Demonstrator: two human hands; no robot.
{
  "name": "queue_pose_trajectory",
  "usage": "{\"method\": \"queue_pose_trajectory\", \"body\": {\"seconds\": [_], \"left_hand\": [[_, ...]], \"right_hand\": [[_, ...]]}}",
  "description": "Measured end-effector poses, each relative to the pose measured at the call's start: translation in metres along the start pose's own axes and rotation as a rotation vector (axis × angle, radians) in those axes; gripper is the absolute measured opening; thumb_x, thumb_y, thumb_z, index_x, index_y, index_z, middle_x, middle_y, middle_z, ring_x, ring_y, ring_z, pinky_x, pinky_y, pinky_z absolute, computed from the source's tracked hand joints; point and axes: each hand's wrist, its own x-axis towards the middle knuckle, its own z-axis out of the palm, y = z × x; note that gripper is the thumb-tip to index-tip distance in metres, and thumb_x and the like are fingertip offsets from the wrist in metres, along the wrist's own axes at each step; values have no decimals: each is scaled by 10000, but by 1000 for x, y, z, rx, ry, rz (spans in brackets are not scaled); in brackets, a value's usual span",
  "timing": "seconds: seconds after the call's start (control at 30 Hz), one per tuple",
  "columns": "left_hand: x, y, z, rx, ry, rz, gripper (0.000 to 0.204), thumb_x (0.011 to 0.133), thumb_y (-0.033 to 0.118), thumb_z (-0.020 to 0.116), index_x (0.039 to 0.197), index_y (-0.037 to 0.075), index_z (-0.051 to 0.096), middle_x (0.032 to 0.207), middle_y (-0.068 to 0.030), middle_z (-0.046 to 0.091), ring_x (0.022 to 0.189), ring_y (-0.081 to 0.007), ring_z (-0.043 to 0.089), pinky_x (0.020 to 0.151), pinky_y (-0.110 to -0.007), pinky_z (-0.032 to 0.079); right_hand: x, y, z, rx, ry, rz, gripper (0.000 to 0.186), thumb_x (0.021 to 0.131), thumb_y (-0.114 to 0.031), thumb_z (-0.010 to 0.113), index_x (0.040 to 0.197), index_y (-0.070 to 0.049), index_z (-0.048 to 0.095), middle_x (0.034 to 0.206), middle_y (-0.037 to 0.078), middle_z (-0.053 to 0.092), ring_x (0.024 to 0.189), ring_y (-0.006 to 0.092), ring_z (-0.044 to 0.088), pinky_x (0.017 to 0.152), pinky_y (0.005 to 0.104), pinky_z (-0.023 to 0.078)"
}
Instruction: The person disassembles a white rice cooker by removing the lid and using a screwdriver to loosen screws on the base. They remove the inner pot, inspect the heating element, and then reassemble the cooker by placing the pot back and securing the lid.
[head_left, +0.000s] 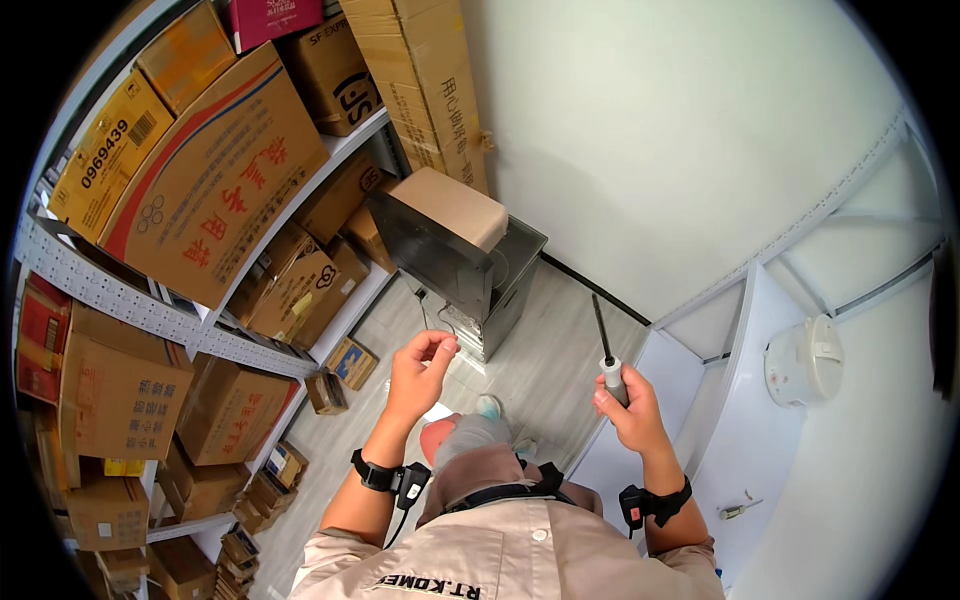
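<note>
My right hand point(634, 410) grips a screwdriver point(601, 330) by its grey and white handle, with the long dark shaft pointing up and away. My left hand point(420, 372) is raised in front of me, its thumb and fingertips drawn together in a pinch. Whatever may be between those fingers is too small to make out. Beyond both hands, a dark metal cabinet point(512, 290) stands on the floor with a dark panel point(436, 250) tilted at its side. A plain cardboard box point(452, 203) rests on top of it. Neither hand touches the cabinet.
Metal shelves point(240, 340) full of cardboard cartons line the left side. A tall carton point(425, 90) leans by the wall. On the white shelf point(745, 440) at right are a rice cooker point(805, 362) and a small metal tool point(738, 510). Small boxes point(352, 363) lie on the floor.
</note>
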Motion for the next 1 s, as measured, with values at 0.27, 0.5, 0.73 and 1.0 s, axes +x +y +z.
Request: {"method": "queue_pose_trajectory", "body": {"seconds": [0.27, 0.5, 0.73, 1.0], "left_hand": [[52, -4, -43, -23, 107, 95, 186, 1004, 168, 672, 1073, -1, 711, 949, -47, 749, 896, -119, 685, 838, -280, 538], [202, -131, -141, 143, 210, -85, 517, 826, 1, 645, 1330, 30, 535, 1229, -127, 665, 1044, -209, 651, 886, -325, 525], [310, -277, -192, 383, -115, -446, 947, 709, 24, 707, 1568, 54, 308, 1562, -246, 442, 1369, -381, 516, 1080, -420, 471], [362, -343, -172, 165, -473, -337, 960, 654, -126, 654, 1545, 97, 373, 1537, -115, 461, 1424, -294, 455, 1130, -339, 378]], "right_hand": [[37, 3, 13, -218, 0, -162, 185, 923, -154, 749, 974, -58, 598, 878, -28, 579, 779, 73, 512, 702, 266, 439], [92, 21, 79, -18, 145, -87, 156, 932, -118, 731, 980, -75, 589, 909, -26, 589, 776, 64, 517, 700, 261, 437], [170, 28, 187, 150, 431, -79, 210, 965, -45, 656, 1164, -66, 594, 1004, -8, 584, 793, 73, 559, 694, 252, 476], [205, 66, 229, 135, 760, -101, 225, 971, -52, 651, 1188, -22, 598, 1259, 86, 629, 836, 82, 591, 715, 260, 517]]}}
